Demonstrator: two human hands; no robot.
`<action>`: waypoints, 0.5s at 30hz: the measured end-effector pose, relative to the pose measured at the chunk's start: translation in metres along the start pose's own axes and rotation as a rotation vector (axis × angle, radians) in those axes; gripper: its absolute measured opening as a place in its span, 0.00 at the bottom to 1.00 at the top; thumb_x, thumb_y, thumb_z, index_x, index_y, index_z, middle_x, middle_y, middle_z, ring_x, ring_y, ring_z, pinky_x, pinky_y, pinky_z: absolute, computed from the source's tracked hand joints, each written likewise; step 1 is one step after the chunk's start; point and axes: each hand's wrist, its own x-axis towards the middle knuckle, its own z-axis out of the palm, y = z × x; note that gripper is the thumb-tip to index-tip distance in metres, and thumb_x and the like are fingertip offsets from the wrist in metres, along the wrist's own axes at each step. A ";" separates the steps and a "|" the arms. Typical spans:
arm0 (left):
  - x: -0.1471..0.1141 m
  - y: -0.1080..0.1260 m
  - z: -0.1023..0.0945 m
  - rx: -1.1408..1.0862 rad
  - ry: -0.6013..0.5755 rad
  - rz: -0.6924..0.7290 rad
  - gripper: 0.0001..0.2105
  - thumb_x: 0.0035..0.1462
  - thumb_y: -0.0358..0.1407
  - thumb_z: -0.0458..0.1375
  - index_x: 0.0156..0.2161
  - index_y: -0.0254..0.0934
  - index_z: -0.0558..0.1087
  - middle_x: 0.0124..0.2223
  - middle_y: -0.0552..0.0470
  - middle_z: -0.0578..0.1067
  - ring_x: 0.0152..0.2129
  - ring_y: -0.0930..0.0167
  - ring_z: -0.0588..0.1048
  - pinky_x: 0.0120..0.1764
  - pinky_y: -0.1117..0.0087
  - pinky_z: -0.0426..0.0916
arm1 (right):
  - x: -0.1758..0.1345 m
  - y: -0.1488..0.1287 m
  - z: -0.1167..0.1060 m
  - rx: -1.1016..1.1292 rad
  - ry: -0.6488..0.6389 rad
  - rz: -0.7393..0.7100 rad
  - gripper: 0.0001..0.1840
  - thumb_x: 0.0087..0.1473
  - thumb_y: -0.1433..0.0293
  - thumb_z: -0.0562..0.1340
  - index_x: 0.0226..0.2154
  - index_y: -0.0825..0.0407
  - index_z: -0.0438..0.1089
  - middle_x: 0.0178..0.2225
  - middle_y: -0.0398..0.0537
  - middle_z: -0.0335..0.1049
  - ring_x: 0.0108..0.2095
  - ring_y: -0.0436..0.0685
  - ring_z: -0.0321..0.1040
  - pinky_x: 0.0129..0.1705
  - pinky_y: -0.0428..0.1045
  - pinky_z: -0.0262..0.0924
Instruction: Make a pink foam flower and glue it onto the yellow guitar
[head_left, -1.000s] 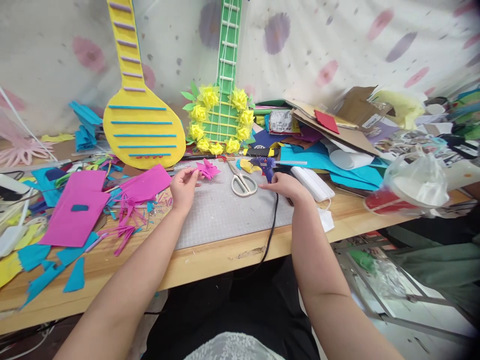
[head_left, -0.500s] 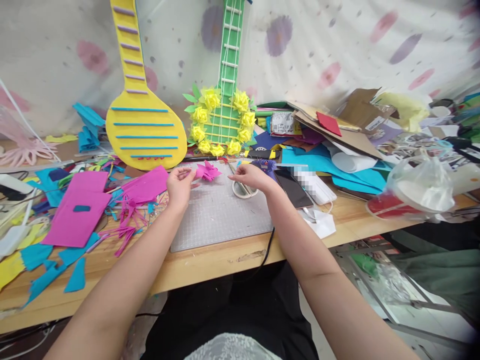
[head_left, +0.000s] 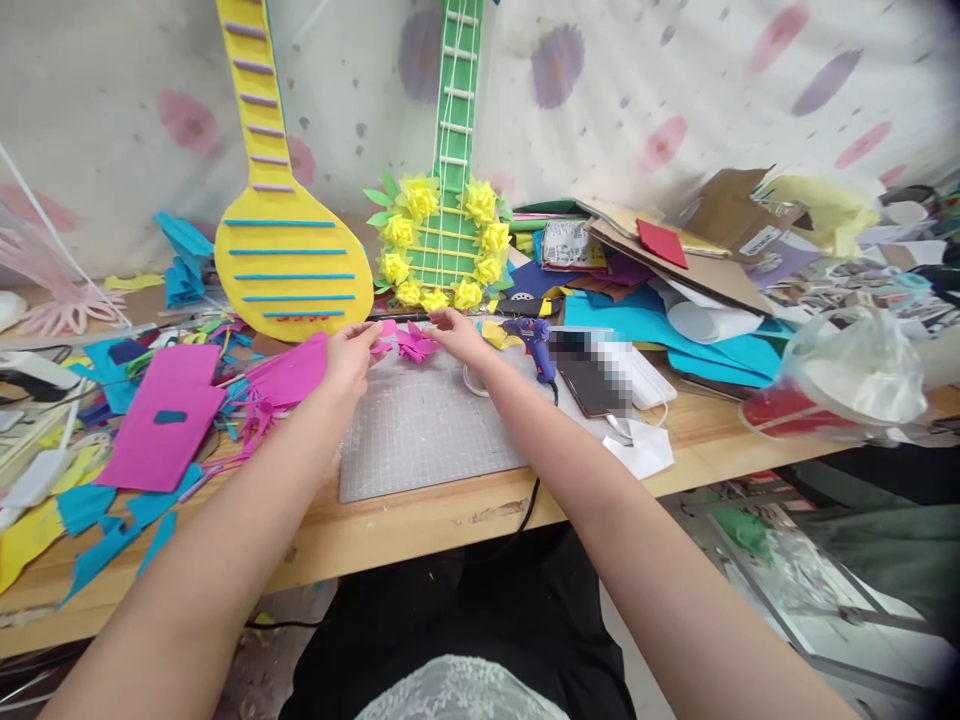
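Gridded mat (head_left: 435, 430), spiky magenta flower (head_left: 415, 343) between left hand (head_left: 351, 358) and right hand (head_left: 460, 336)

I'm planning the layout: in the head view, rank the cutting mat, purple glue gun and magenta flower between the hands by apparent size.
1. Cutting mat, though partly covered
2. Purple glue gun
3. Magenta flower

Flower (head_left: 415, 343) before guitar (head_left: 448, 262), left of glue gun (head_left: 538, 352) (phone (head_left: 591, 384) farther right)

I'm viewing bright, diffuse light; vignetting is shading the upper right corner, pixelation partly hiding the smartphone (head_left: 584, 386).
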 end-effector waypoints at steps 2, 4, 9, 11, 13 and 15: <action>0.000 0.000 -0.001 -0.031 -0.009 -0.012 0.06 0.47 0.25 0.60 0.25 0.33 0.67 0.21 0.58 0.68 0.16 0.80 0.67 0.24 0.76 0.70 | 0.000 0.002 0.008 0.018 0.018 0.045 0.14 0.46 0.68 0.61 0.39 0.54 0.65 0.42 0.50 0.70 0.42 0.52 0.68 0.47 0.51 0.62; 0.000 -0.002 -0.003 -0.067 -0.033 -0.035 0.06 0.48 0.25 0.60 0.25 0.33 0.67 0.20 0.58 0.68 0.16 0.80 0.68 0.25 0.75 0.71 | -0.005 0.005 0.014 0.006 0.028 0.076 0.14 0.47 0.69 0.61 0.39 0.54 0.64 0.41 0.49 0.70 0.38 0.51 0.69 0.45 0.51 0.64; 0.003 -0.004 -0.008 -0.096 -0.059 -0.067 0.07 0.48 0.23 0.60 0.25 0.33 0.67 0.19 0.57 0.69 0.16 0.80 0.69 0.24 0.78 0.71 | -0.024 0.008 0.019 -0.060 0.071 0.122 0.15 0.48 0.64 0.61 0.38 0.51 0.62 0.35 0.45 0.70 0.34 0.51 0.69 0.40 0.51 0.66; 0.006 -0.003 -0.008 -0.059 -0.079 -0.092 0.06 0.47 0.24 0.61 0.25 0.32 0.68 0.18 0.58 0.68 0.14 0.81 0.67 0.22 0.78 0.70 | -0.028 0.008 0.018 -0.075 0.071 0.144 0.15 0.47 0.62 0.61 0.37 0.51 0.62 0.34 0.44 0.70 0.33 0.51 0.69 0.38 0.51 0.66; 0.008 -0.002 -0.008 -0.017 -0.102 -0.112 0.06 0.46 0.24 0.62 0.25 0.32 0.69 0.18 0.58 0.68 0.13 0.81 0.65 0.20 0.79 0.68 | -0.031 0.006 0.017 -0.081 0.067 0.161 0.15 0.47 0.61 0.62 0.37 0.50 0.61 0.33 0.43 0.70 0.32 0.51 0.69 0.37 0.51 0.66; 0.008 -0.003 -0.008 0.018 -0.099 -0.129 0.05 0.45 0.25 0.62 0.25 0.32 0.70 0.18 0.58 0.68 0.12 0.82 0.65 0.18 0.80 0.66 | -0.032 0.004 0.016 -0.075 0.065 0.174 0.16 0.47 0.61 0.62 0.37 0.51 0.60 0.32 0.43 0.69 0.31 0.51 0.69 0.36 0.51 0.65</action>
